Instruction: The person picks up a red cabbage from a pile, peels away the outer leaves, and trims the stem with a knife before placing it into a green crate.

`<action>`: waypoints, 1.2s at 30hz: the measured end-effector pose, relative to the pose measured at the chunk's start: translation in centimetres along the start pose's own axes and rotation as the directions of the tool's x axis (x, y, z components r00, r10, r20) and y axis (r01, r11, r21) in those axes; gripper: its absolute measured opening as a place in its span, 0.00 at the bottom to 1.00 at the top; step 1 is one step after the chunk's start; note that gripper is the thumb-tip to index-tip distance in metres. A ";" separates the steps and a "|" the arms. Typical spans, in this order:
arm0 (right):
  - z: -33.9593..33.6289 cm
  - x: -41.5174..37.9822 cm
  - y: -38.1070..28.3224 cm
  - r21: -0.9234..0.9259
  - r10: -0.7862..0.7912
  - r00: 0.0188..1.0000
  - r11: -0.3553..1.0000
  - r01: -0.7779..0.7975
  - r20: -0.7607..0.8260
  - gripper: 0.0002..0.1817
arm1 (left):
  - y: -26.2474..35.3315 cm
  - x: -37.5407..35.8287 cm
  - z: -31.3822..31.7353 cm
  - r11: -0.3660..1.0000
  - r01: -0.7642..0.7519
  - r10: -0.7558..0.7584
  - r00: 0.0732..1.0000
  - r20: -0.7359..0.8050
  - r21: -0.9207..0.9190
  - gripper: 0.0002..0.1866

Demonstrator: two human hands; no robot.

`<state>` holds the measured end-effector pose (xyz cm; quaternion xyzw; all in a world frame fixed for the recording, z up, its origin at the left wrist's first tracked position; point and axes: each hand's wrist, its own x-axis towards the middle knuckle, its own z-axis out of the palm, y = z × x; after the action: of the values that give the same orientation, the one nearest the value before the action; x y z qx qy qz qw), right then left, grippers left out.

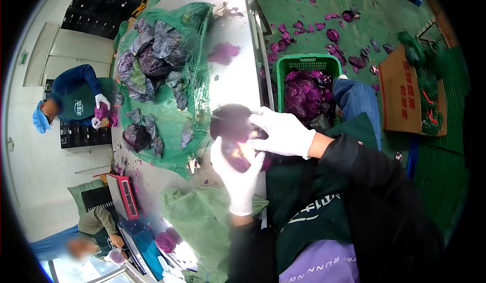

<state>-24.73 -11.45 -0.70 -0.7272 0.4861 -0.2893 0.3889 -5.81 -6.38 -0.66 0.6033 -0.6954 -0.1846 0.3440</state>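
Note:
Both my hands wear white gloves and close around a dark purple cabbage (pixel 229 122) over the table edge, its pale stem end partly showing. My left hand (pixel 237 179) cups it from below in the picture, thumb and fingers apart around its side. Across the stem end lies my right hand (pixel 286 133), with bent fingers pressed on the cabbage; blur hides whether a leaf is pinched. Beside them, a green mesh bag (pixel 200 45) is spread on the table (pixel 235 75) with several purple cabbages (pixel 154 60) and loose outer leaves on it.
A green basket (pixel 281 88) of purple leaves stands beside my leg. Leaves litter the floor (pixel 314 9). A cardboard box (pixel 400 95) holds green netting. Across the table, a co-worker (pixel 76 95) handles a cabbage; another person (pixel 98 227) is near a red-framed scale-like device (pixel 124 197). A green sack (pixel 197 222) lies nearby.

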 end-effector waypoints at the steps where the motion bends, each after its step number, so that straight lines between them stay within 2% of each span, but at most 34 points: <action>1: -0.1 0.1 0.7 -0.006 -0.016 1.000 1.000 0.016 -0.015 0.26 | 0.3 0.1 -0.1 0.999 -0.017 0.016 1.000 0.016 0.052 0.52; 3: 0.4 0.1 2.2 -0.014 -0.051 0.998 0.999 0.051 -0.044 0.24 | 0.8 0.1 -0.4 0.997 -0.009 0.005 0.999 0.044 0.080 0.52; 4: 0.1 -0.2 1.9 0.062 -0.020 0.999 0.998 0.022 -0.031 0.24 | 0.9 0.2 -0.3 0.996 -0.007 0.002 0.999 0.053 0.092 0.53; 7: -1.6 -0.4 0.0 0.041 0.116 0.993 0.992 -0.116 0.002 0.24 | 0.7 0.5 -0.1 0.999 0.025 -0.027 0.999 0.047 0.040 0.53; 8: -1.2 -0.3 0.7 0.163 0.078 0.994 0.983 -0.089 0.074 0.28 | 0.7 0.5 -0.1 0.999 0.026 -0.028 0.998 0.053 0.044 0.54; 11: -0.6 -0.1 1.3 0.274 0.067 0.997 0.959 -0.071 0.026 0.30 | 1.2 0.7 0.1 0.997 0.039 -0.044 0.997 0.069 0.072 0.56; 12: -0.9 -0.1 1.4 0.204 0.167 0.981 0.961 -0.184 0.097 0.30 | 1.7 0.7 0.2 0.995 0.050 -0.056 0.996 0.073 0.088 0.56; 13: -1.0 0.1 1.6 0.296 0.186 0.973 0.930 -0.219 0.135 0.28 | 2.1 0.8 0.2 0.993 0.059 -0.067 0.995 0.077 0.104 0.57; 15: -2.1 0.3 2.0 0.204 0.192 0.959 0.951 -0.234 0.207 0.26 | 2.2 0.9 0.2 0.992 0.033 -0.046 0.994 0.099 0.126 0.57; 16: -2.0 0.0 2.3 0.189 0.109 0.985 0.973 -0.133 0.137 0.20 | 2.1 1.0 0.1 0.991 0.018 -0.032 0.994 0.109 0.129 0.57; 19: 0.2 -0.5 3.4 0.111 0.037 0.989 0.994 -0.022 -0.143 0.15 | 2.1 1.0 0.1 0.989 -0.004 -0.013 0.994 0.112 0.149 0.54; 20: 0.4 -0.8 3.2 -0.041 -0.064 0.973 0.998 0.057 -0.222 0.10 | 2.0 1.1 0.0 0.987 -0.007 -0.010 0.994 0.109 0.158 0.52; 23: 0.9 -0.5 4.4 -0.313 -0.069 0.979 0.950 0.005 -0.194 0.09 | 1.9 0.8 0.3 0.994 0.028 -0.039 0.994 0.099 0.105 0.54; 24: 1.0 -0.2 6.1 -0.308 -0.043 0.971 0.951 -0.032 -0.234 0.09 | 1.9 0.8 0.2 0.993 0.021 -0.032 0.994 0.101 0.114 0.53; 25: 2.4 0.0 10.1 -0.238 -0.078 0.929 0.971 -0.011 -0.361 0.09 | 1.4 0.6 0.2 0.997 0.047 -0.051 0.996 0.070 0.059 0.52; 26: 2.1 -0.3 11.8 -0.177 0.025 0.916 0.979 -0.104 -0.401 0.10 | 0.5 0.3 0.2 0.998 0.067 -0.067 0.997 0.044 0.004 0.52; 27: 1.2 -0.5 13.1 -0.047 0.251 0.893 0.956 -0.289 -0.374 0.09 | -0.1 0.1 -0.1 0.995 0.083 -0.082 0.996 0.024 -0.052 0.51; 28: 0.8 -1.2 14.1 -0.013 0.245 0.849 0.959 -0.284 -0.468 0.11 | -0.1 -0.4 -0.4 0.963 0.207 -0.209 0.978 0.006 -0.171 0.49; 29: -0.1 -1.0 12.8 0.024 0.243 0.798 0.961 -0.276 -0.551 0.13 | 0.5 -0.6 -0.6 0.933 0.269 -0.279 0.960 -0.005 -0.238 0.47; 30: -0.5 -1.6 11.1 0.128 0.318 0.821 0.947 -0.293 -0.475 0.16 | 0.9 -0.9 -0.1 0.879 0.310 -0.342 0.940 -0.025 -0.364 0.47; 31: -1.6 -1.9 7.0 0.229 0.386 0.839 0.920 -0.318 -0.383 0.19 | 0.9 -1.4 0.2 0.880 0.308 -0.353 0.934 -0.063 -0.362 0.47; 32: -0.7 -2.4 6.3 0.084 0.181 0.910 0.983 -0.161 -0.372 0.26 | 1.0 -1.9 0.5 0.881 0.306 -0.363 0.926 -0.101 -0.360 0.47; 34: 0.4 -2.6 1.9 0.096 0.124 0.970 0.990 -0.106 -0.207 0.33 | 0.3 -2.0 1.4 0.974 0.200 -0.219 0.954 -0.203 -0.109 0.48; 35: 1.8 -2.7 0.8 0.124 0.168 0.973 0.981 -0.149 -0.160 0.35 | 0.6 -2.1 1.8 0.948 0.233 -0.279 0.937 -0.213 -0.217 0.48; 36: 2.8 -2.7 0.6 0.261 0.220 0.971 0.946 -0.190 -0.090 0.33 | 0.8 -2.4 2.0 0.910 0.264 -0.341 0.915 -0.215 -0.319 0.47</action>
<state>-23.78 -8.26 -2.84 -0.5992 0.5408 -0.3485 0.4765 -7.73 -4.21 -2.12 0.6683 -0.5060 -0.2510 0.4840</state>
